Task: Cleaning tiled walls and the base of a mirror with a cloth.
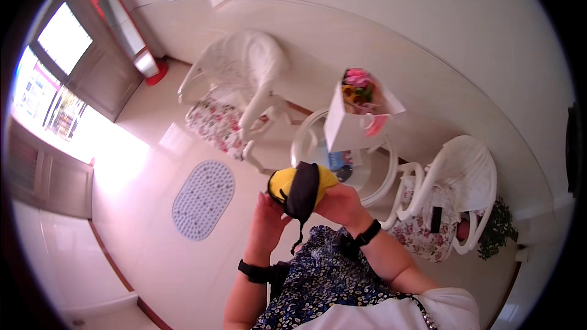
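A small yellow-and-black fabric pouch or case [302, 188] is held up in front of my body. A wide black strip crosses its middle, and a black cord [300, 236] hangs from its lower end. My left hand [268, 222] grips it at the left edge, fingers partly behind the fabric. On the other side, my right hand [341, 204] holds the yellow end. Black bands circle both wrists. Behind the pouch stands a round white-framed glass table [390, 178], which carries a white gift bag [351, 130] of flowers [359, 80].
A white chair [215, 123] with a floral cushion stands left of the table; another [472, 169] is at right, with a dark flat object [436, 219] on its seat. A grey bath mat [204, 199] lies on the floor. Far left are an open door [101, 73] and red-framed mirror [121, 27].
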